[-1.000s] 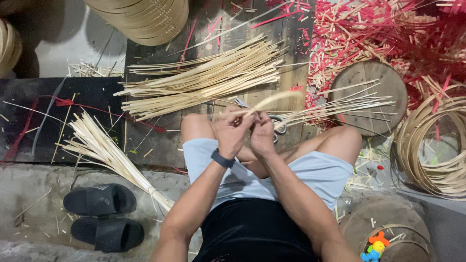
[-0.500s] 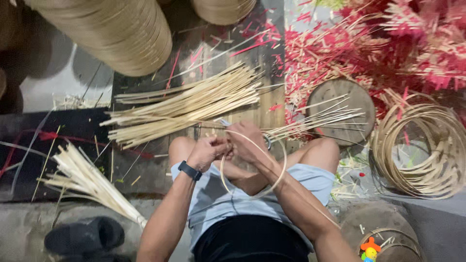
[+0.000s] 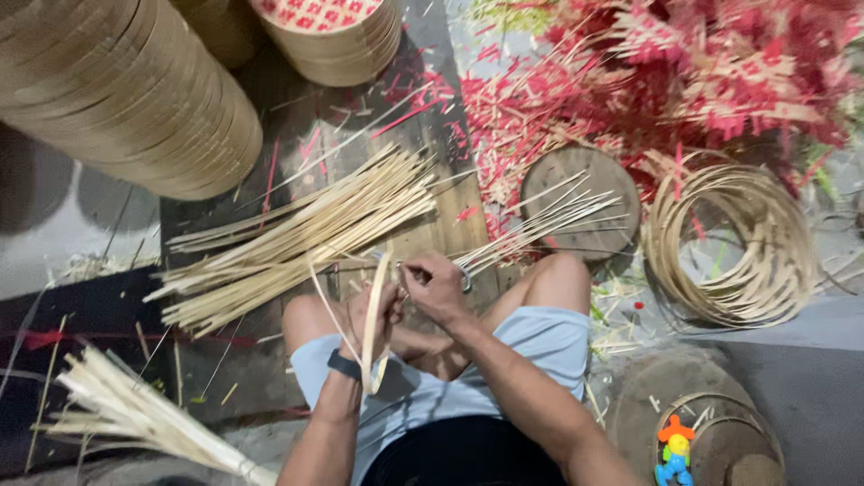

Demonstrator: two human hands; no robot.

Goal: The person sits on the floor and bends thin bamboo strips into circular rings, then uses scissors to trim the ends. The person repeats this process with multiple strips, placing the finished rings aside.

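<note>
I sit on the ground with my knees apart. My left hand (image 3: pixel 382 306), with a dark watch on its wrist, grips a thin pale bamboo strip (image 3: pixel 372 337) bent into a hoop standing on edge. My right hand (image 3: pixel 434 286) pinches the hoop's upper end close to the left hand. Just beyond my hands, a fan of thin bamboo sticks (image 3: pixel 540 229) lies across a round wooden block (image 3: pixel 585 180). A large pile of pale bamboo strips (image 3: pixel 297 238) lies on the dark board in front of me.
Stacked round bamboo rims (image 3: pixel 126 90) stand far left, another stack (image 3: pixel 333 36) at the top. Coiled bamboo hoops (image 3: pixel 733 243) lie right, beneath red and pink bamboo scraps (image 3: pixel 684 72). A tied strip bundle (image 3: pixel 144 418) lies lower left. A colourful toy (image 3: pixel 677 448) sits lower right.
The view has shifted down and nearer. The strip, first held low between both hands, has been bent into a hoop that now stands on edge in my left hand.
</note>
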